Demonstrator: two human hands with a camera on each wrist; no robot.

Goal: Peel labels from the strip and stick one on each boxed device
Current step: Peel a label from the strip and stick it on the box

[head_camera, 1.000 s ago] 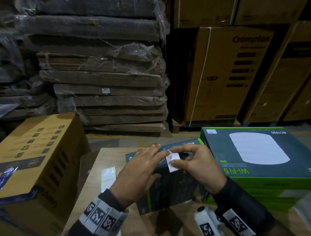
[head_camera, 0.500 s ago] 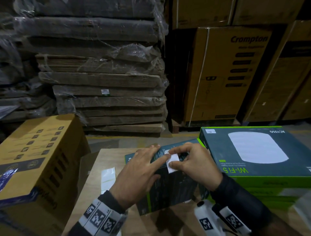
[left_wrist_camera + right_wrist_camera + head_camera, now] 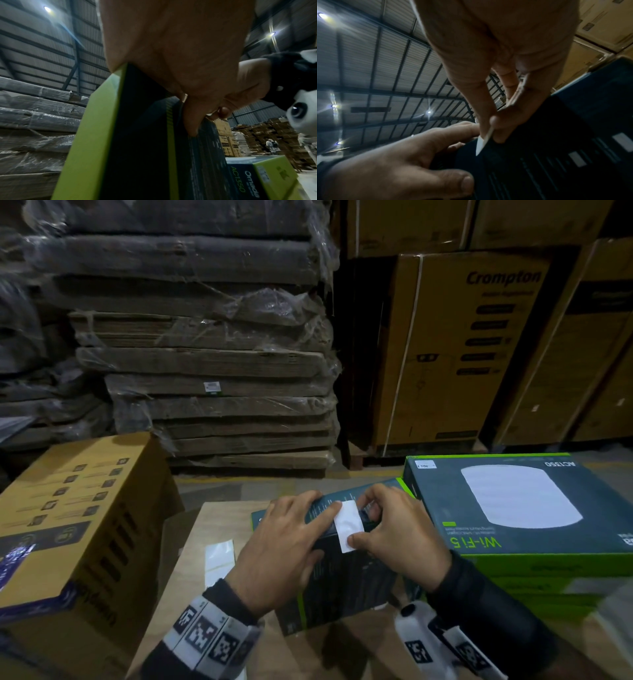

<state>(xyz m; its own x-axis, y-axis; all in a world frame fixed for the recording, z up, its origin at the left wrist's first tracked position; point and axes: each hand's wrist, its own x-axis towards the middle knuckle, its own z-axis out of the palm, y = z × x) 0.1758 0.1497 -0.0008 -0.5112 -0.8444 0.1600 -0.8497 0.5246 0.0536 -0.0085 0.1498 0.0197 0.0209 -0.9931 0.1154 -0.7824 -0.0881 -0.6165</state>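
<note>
Pinching a white label [image 3: 348,525] onto the tilted box [image 3: 342,587], right hand [image 3: 400,539] leaves pressing; left hand [image 3: 284,549] grips the box; stacked box at right already labelled.

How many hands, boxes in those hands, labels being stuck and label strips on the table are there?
hands: 2, left hand and right hand
box in the hands: 1
label being stuck: 1
label strip on the table: 1
total: 5
</note>
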